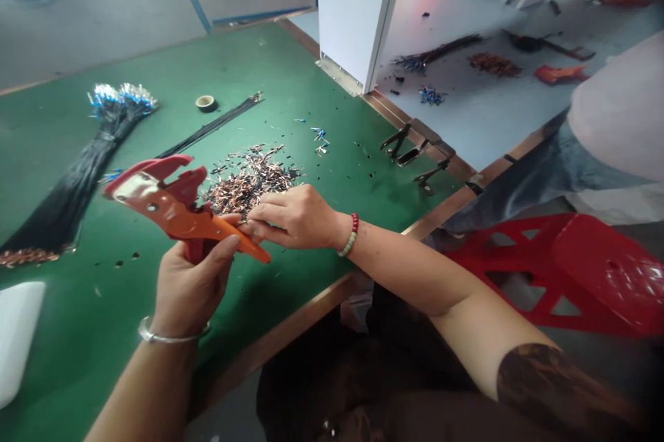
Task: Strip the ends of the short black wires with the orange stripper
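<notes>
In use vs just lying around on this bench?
In hand:
- left hand gripping the orange hand tool
- right hand pinching at the tool's handle, beside the pile of copper bits

Lying about:
- tape roll
- black wire bundle
- metal clamps
- red stool

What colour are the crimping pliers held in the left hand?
Orange-red: the crimping pliers show best in the head view.

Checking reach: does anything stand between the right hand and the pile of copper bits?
Nothing visible. The right hand is just beside the pile; the orange tool in the left hand sits aside, not between.
</notes>
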`<state>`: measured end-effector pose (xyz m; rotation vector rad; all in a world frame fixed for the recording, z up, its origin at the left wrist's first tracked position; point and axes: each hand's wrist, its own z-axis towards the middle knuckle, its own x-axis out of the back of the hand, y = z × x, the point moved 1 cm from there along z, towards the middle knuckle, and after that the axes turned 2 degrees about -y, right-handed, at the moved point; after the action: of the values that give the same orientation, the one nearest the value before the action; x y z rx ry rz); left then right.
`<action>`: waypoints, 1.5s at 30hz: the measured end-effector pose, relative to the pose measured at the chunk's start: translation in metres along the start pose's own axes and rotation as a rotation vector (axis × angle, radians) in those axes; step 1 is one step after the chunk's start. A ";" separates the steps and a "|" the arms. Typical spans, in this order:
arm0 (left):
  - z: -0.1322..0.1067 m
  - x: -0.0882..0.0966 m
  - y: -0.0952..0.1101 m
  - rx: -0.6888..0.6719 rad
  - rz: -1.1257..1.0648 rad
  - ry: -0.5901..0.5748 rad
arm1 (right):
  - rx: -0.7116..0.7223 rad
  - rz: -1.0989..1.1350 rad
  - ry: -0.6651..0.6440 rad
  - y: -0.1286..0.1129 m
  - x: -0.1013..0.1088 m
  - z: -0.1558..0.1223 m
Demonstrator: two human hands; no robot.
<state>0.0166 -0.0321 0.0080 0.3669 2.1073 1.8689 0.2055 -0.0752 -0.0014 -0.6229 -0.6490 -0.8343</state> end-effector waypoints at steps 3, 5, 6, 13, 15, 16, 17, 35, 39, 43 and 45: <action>0.000 -0.002 -0.002 0.003 -0.020 -0.001 | 0.021 0.019 -0.009 -0.001 0.000 0.000; 0.001 -0.002 0.000 -0.018 -0.027 -0.002 | 0.009 0.030 0.005 0.001 0.001 0.000; 0.001 -0.002 0.002 -0.026 -0.026 -0.007 | 0.003 0.036 0.011 0.003 0.001 0.000; 0.006 0.004 0.004 0.074 -0.016 -0.142 | -0.156 0.029 0.211 0.018 0.012 0.001; 0.007 0.006 0.001 0.076 0.004 -0.176 | -0.210 0.053 0.298 0.021 0.016 0.000; 0.008 0.007 0.000 0.066 0.022 -0.193 | -0.221 0.065 0.327 0.022 0.017 0.000; 0.008 0.008 -0.001 0.054 0.046 -0.212 | -0.224 0.075 0.342 0.023 0.017 0.000; 0.007 0.005 -0.004 0.028 0.217 -0.303 | -0.279 0.145 0.297 0.023 0.014 0.002; 0.007 0.005 -0.005 0.036 0.201 -0.312 | -0.266 0.159 0.276 0.022 0.013 0.001; 0.008 0.004 -0.003 0.042 0.206 -0.304 | -0.268 0.162 0.246 0.022 0.012 0.001; 0.008 0.003 -0.003 0.037 0.214 -0.298 | -0.262 0.165 0.233 0.023 0.011 0.001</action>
<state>0.0165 -0.0239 0.0041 0.8537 1.9653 1.7558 0.2297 -0.0680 0.0020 -0.7906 -0.2741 -0.8280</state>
